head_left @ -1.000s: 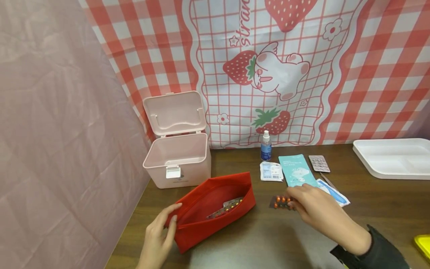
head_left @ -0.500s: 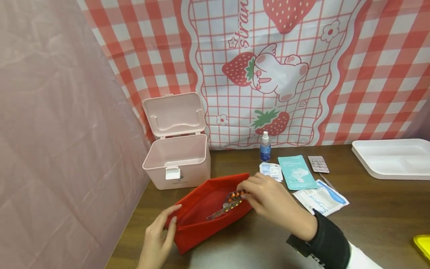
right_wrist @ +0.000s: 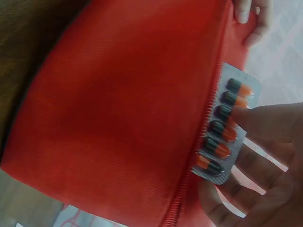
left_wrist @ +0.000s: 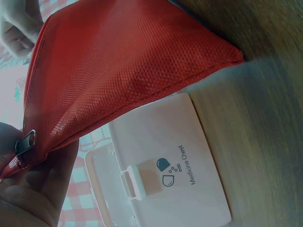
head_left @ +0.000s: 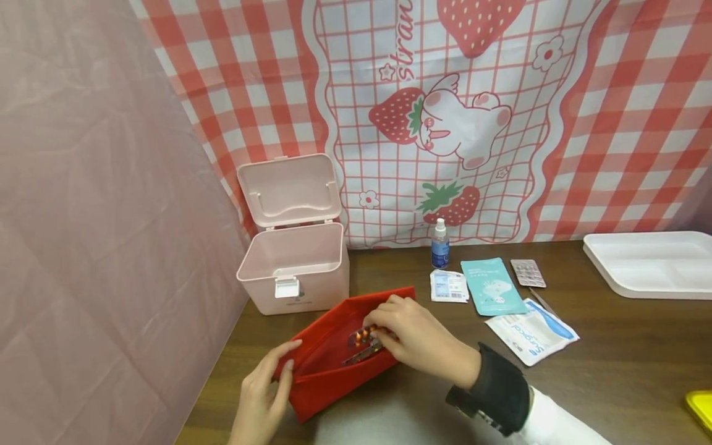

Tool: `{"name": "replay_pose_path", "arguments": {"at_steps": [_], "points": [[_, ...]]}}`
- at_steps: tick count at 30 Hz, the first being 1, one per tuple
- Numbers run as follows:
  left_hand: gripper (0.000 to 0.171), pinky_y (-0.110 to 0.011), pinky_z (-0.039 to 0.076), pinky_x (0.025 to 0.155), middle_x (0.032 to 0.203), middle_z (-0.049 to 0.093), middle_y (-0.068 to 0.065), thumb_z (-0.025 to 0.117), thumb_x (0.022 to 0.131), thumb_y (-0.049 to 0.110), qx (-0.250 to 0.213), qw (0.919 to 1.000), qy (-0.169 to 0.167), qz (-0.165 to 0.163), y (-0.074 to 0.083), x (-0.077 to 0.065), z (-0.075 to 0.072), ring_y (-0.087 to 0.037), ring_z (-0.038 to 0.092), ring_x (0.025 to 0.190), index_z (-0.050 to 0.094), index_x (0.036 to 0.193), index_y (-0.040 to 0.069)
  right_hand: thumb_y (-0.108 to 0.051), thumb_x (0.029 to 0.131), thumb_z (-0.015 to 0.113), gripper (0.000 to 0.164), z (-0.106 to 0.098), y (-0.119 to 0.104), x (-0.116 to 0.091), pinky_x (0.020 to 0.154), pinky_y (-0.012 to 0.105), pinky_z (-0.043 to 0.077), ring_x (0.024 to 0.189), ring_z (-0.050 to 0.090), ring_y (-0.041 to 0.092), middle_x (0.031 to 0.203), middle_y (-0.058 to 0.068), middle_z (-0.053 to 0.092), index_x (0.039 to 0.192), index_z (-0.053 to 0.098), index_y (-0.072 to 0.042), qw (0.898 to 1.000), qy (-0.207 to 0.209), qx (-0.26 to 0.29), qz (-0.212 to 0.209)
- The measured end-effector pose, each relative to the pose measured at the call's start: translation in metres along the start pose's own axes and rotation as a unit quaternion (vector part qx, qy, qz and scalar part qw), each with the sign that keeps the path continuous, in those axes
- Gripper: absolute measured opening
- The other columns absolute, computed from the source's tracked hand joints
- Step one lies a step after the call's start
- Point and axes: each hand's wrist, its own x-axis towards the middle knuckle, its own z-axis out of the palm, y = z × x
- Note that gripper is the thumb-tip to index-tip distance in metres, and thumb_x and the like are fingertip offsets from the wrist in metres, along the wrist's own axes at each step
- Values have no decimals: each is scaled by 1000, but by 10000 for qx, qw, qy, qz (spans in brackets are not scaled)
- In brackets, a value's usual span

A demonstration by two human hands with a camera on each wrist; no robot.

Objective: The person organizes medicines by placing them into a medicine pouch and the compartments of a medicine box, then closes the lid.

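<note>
A red zip pouch [head_left: 334, 386] lies with its mouth spread wide. My left hand [head_left: 264, 386] grips its left end, thumb and fingers near the metal zip pull [left_wrist: 26, 143]. Over the pouch's opening, my right hand [head_left: 414, 334] pinches a blister pack of orange and dark capsules [right_wrist: 221, 125] between thumb and fingers. In the right wrist view the pack stands at the zip edge, partly behind it. Inside the pouch another blister pack [head_left: 361, 355] shows, partly covered by the right hand.
Behind the pouch stands a lidded pink medicine chest [head_left: 295, 293], lid up. To the right are a spray bottle [head_left: 440, 246], a small white packet [head_left: 449, 286], a teal packet [head_left: 492, 287], a surgical packet [head_left: 534, 334], a silver blister pack [head_left: 528, 272], and a white tray [head_left: 617, 281].
My right hand has carried the capsule blister pack leftward from beside the teal packet to the pouch's opening. The left hand keeps its hold on the pouch end.
</note>
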Motion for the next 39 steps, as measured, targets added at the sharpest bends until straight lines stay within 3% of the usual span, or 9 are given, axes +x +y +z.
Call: {"name": "replay_pose_path", "arguments": {"at_steps": [14,21,30,39], "points": [[38,-10,49,69,105,65,-9,57,79,-13,-8,10000,17,20,0,0,0,-9,62,88,59,114,1,-11,80,65,6,7,8,-2,60,18,42,70,48,6,74,-9,62,83,69,-15,9950,-901,-144,409],[34,-10,48,77,106,65,-9,56,81,-10,-30,10000,34,62,0,-1,1,-6,60,99,59,114,0,-10,79,66,6,5,7,0,55,20,40,67,48,8,70,-8,60,78,68,-16,9938,-886,-536,415],[33,-10,48,75,106,65,-9,55,82,-8,-28,10000,45,76,0,-1,1,-7,61,96,59,113,0,-9,77,66,12,4,2,3,47,22,36,60,48,11,61,-7,55,67,64,-16,9881,-1020,-1023,528],[33,-10,48,76,106,65,-10,55,82,-9,-60,9999,48,106,0,-1,2,-7,61,95,59,113,0,1,71,61,24,3,0,5,46,22,27,47,33,5,47,-11,38,57,57,-18,9866,-1100,-1096,493]]}}
